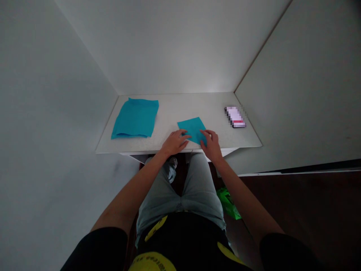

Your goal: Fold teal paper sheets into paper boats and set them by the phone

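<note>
A small folded teal cloth lies near the front edge of the white table. My left hand rests flat on the table with its fingers stretched out, touching the cloth's left corner. My right hand presses its fingers down on the cloth's near right corner. A larger stack of teal cloth lies at the table's left side, away from both hands.
A phone lies at the table's right side. White walls close the table in on the left, back and right. A green bag sits on the dark floor by my right leg.
</note>
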Available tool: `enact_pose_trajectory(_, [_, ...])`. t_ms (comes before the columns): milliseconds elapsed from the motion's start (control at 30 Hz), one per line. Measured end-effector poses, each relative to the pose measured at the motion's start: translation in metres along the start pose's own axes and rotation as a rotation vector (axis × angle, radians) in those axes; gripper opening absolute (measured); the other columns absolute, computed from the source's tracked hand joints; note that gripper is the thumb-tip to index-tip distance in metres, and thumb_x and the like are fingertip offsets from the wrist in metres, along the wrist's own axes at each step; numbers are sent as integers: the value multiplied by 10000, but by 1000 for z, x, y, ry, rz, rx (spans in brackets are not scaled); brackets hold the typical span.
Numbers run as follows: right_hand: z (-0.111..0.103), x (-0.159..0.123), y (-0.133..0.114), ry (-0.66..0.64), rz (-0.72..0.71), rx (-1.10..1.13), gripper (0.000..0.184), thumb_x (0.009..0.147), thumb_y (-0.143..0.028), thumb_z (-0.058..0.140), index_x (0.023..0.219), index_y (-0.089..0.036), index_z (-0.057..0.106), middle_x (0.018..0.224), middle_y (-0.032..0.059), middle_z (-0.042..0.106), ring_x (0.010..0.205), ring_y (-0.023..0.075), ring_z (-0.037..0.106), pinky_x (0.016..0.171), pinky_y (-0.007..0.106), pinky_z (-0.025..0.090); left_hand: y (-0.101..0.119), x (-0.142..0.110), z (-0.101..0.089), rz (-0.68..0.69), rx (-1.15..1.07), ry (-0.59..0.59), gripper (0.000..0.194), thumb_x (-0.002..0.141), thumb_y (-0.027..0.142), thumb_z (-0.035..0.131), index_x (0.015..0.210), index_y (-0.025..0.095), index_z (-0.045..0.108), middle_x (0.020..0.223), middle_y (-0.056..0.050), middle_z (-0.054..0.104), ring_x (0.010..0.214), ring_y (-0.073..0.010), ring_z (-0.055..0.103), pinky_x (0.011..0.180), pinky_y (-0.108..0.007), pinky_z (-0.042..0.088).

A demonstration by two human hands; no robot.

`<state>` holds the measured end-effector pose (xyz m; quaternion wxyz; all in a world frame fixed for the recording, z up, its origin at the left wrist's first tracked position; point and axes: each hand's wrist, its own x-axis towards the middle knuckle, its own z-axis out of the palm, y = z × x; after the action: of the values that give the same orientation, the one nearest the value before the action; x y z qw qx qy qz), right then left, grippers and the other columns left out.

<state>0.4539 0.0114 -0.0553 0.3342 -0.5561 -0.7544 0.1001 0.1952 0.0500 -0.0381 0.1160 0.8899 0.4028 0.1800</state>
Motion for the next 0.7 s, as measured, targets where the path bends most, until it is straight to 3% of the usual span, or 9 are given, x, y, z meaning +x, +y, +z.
enact_pose_trajectory(133, [6, -6, -9, -153, -126, -120, 457, 1098, -213, 472, 1503, -273, 673, 1620, 108, 601, 1547, 329, 504, 1274, 599, 428, 1, 0, 0, 30, 10, -18, 414, 1135, 353, 449, 1434, 300, 731, 1584, -67, 637, 1493, -249, 556, 1307, -516, 387])
enact_pose_trajectory(233, [7, -19, -17, -199, -159, -122, 505, 1127, -420, 540, 1600, -251, 592, 1651, 135, 577, 1546, 349, 523, 1253, 599, 455, 3, -1, 0, -4, 37, 24, 419, 1136, 373, 447, 1419, 277, 740, 1634, -72, 596, 1523, -257, 536, 1336, -537, 346])
enact_pose_trajectory(367, [-1, -33, -29, -275, -257, -68, 775, 1007, -638, 718, 1631, -207, 558, 1659, 191, 554, 1520, 398, 551, 1227, 597, 481, 5, 0, 1, -86, 74, 63, 449, 1115, 482, 510, 1437, 263, 734, 1669, -103, 545, 1531, -307, 513, 1311, -547, 377])
enact_pose_trajectory(467, [-10, -26, -32, -385, -352, 50, 674, 1016, -626, 710, 1572, -255, 617, 1566, 159, 652, 1441, 365, 626, 1192, 559, 516, 2, 1, 2, -152, 70, 71, 510, 1059, 560, 616, 1459, 258, 714, 1657, -130, 540, 1520, -340, 509, 1305, -563, 376])
enact_pose_trajectory(567, [-12, 0, -17, -281, -232, 99, 504, 1099, -557, 571, 1505, -268, 650, 1432, 142, 727, 1341, 338, 676, 1163, 548, 532, -4, 4, 3, -176, 56, 30, 524, 1051, 535, 627, 1499, 270, 678, 1647, -136, 542, 1528, -345, 499, 1299, -588, 363])
enact_pose_trajectory(633, [-9, 21, 0, -106, -46, 47, 558, 1094, -559, 548, 1528, -215, 614, 1437, 187, 695, 1357, 371, 644, 1179, 587, 509, -10, 7, 4, -162, 46, -21, 475, 1081, 446, 562, 1526, 312, 654, 1652, -110, 549, 1552, -329, 480, 1302, -612, 338])
enact_pose_trajectory(700, [-2, 40, 19, -32, 101, -36, 699, 1009, -578, 654, 1540, -130, 577, 1463, 262, 642, 1381, 440, 597, 1171, 649, 489, -17, 9, 4, -150, 28, -74, 475, 1087, 329, 499, 1539, 356, 643, 1658, -74, 557, 1579, -308, 458, 1311, -625, 316])
